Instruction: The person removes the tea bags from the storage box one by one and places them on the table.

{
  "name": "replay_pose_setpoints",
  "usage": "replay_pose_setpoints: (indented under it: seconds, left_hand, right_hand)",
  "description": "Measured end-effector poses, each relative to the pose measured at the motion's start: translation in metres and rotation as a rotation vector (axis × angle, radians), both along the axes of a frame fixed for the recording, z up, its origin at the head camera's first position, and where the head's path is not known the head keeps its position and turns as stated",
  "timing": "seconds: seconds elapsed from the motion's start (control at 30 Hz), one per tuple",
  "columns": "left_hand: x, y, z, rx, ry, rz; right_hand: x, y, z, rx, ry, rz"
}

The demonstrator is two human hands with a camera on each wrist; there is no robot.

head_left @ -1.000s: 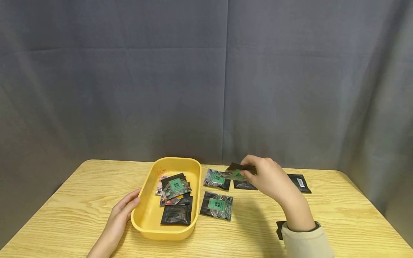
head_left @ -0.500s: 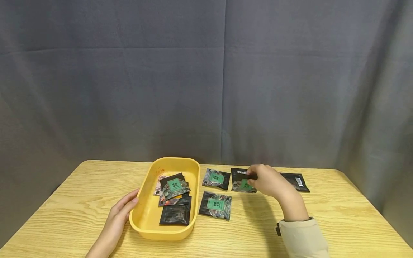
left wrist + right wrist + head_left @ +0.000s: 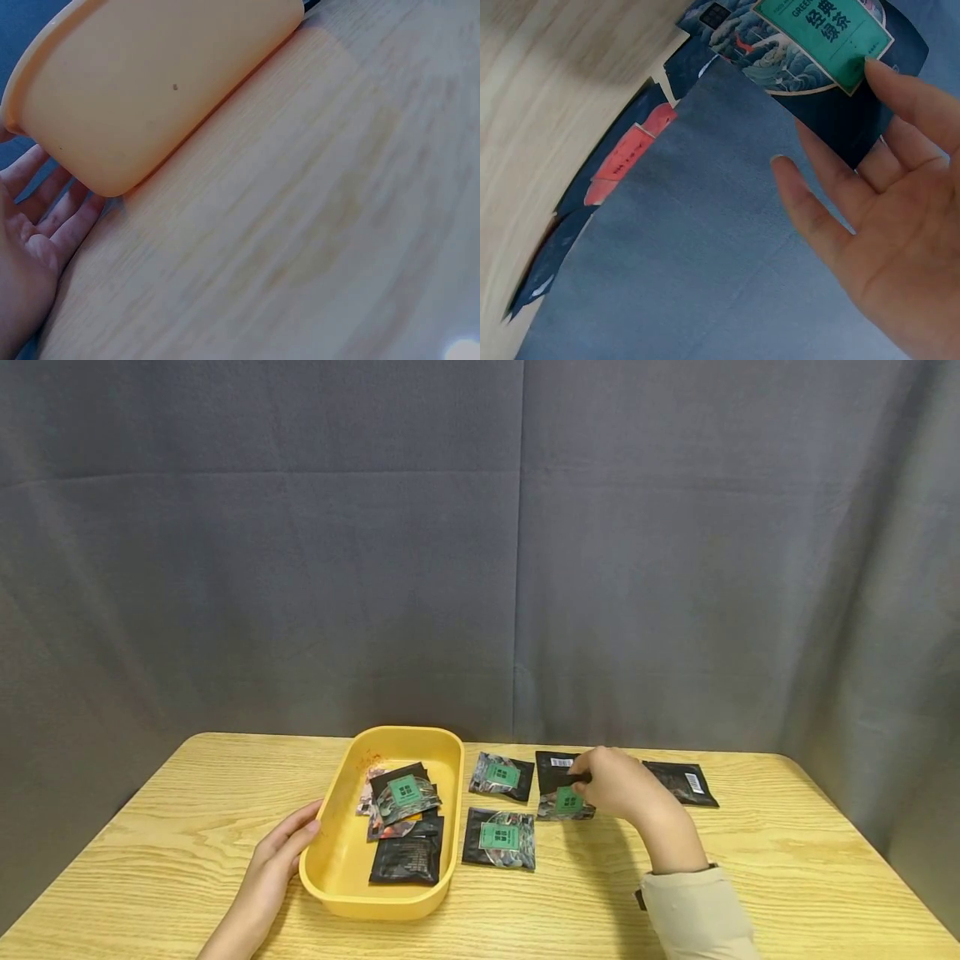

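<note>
My right hand point(image 3: 624, 783) pinches a green-labelled tea sachet point(image 3: 564, 805) between thumb and fingers, low over the table. In the right wrist view the green tea sachet point(image 3: 810, 37) shows its printed face. Partly behind it lies a black sachet with a barcode point(image 3: 560, 762). My left hand point(image 3: 273, 856) rests against the left side of a yellow tub point(image 3: 318, 877). Its fingers point(image 3: 64, 214) are fairly straight along the outside wall in the left wrist view. Several sachets lie inside the tub, a green-labelled sachet point(image 3: 406, 793) on top and a black sachet point(image 3: 408, 858) nearer me.
Two green-labelled sachets lie right of the tub, a back one point(image 3: 501, 775) and a front one point(image 3: 499, 837). A black barcoded sachet point(image 3: 686, 783) sits beyond my right wrist. Red-labelled packaging point(image 3: 630, 157) shows in the right wrist view. A grey curtain point(image 3: 517, 610) hangs behind the table.
My right hand has lowered the green-labelled sachet and drawn it slightly towards me, uncovering the barcode of the black sachet behind. The left hand stays at the tub.
</note>
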State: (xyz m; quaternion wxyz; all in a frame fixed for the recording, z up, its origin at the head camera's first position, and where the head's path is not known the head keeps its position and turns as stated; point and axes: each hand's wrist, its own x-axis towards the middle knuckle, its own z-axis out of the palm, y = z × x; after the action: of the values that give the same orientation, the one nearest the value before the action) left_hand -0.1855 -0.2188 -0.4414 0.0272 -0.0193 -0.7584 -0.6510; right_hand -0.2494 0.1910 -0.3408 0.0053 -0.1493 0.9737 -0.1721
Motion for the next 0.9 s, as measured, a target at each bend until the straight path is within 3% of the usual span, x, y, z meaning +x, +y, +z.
replay_pose_setpoints:
  seconds: [0.17, 0.53, 0.77, 0.9]
  left_hand:
    - [0.0, 0.001, 0.0, 0.005, 0.003, 0.011]
    - [0.0, 0.001, 0.0, 0.012, -0.005, 0.014]
    - [0.0, 0.001, 0.0, 0.019, -0.004, 0.006]
    - [0.0, 0.001, 0.0, 0.019, -0.005, 0.003]
  right_hand:
    - [0.004, 0.001, 0.004, 0.011, 0.004, -0.002]
    - [0.014, 0.002, 0.009, -0.047, -0.126, 0.058]
    - [0.017, -0.001, 0.012, 0.01, -0.153, 0.087]
    - [0.018, 0.0, 0.012, 0.018, -0.221, 0.084]
